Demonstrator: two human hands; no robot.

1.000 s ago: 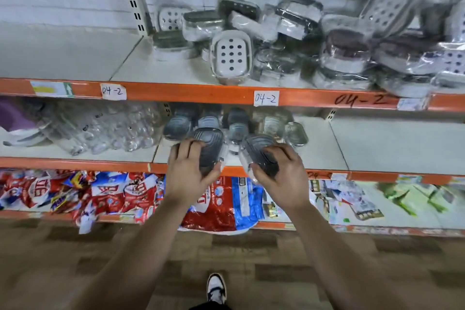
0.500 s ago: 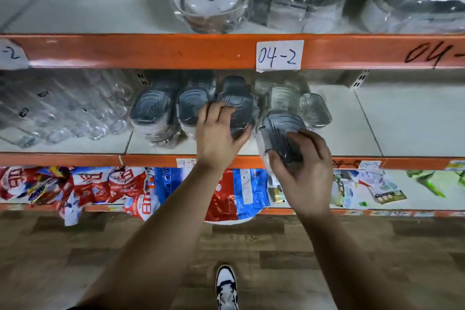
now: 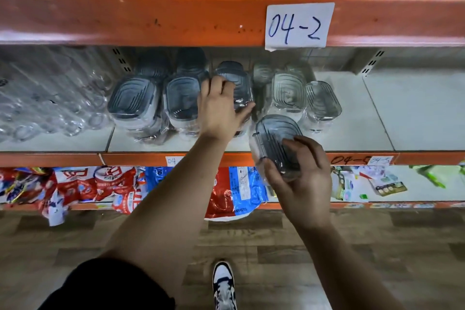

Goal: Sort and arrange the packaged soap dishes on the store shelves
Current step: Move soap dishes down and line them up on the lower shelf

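Grey-lidded soap dishes (image 3: pixel 133 99) in clear wrap stand side by side, long axes running near to far. The left hand (image 3: pixel 221 113) grips the end dish (image 3: pixel 239 83) of that row, fingers curled over its top, thumb round its right side. Just right and nearer, the right hand (image 3: pixel 302 176) pinches the held soap dish (image 3: pixel 275 141) by its near end above the front edge, aligned likewise. Clear soap dishes (image 3: pixel 289 90) sit just beyond it, and the white shelf board (image 3: pixel 352 118) runs on rightward.

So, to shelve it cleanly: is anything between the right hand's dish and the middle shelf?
Nothing visible stands before the middle shelf at its front edge. Deeper in, the clear dishes stand just behind the held dish in the right hand, and the left hand grips a dark dish beside them.
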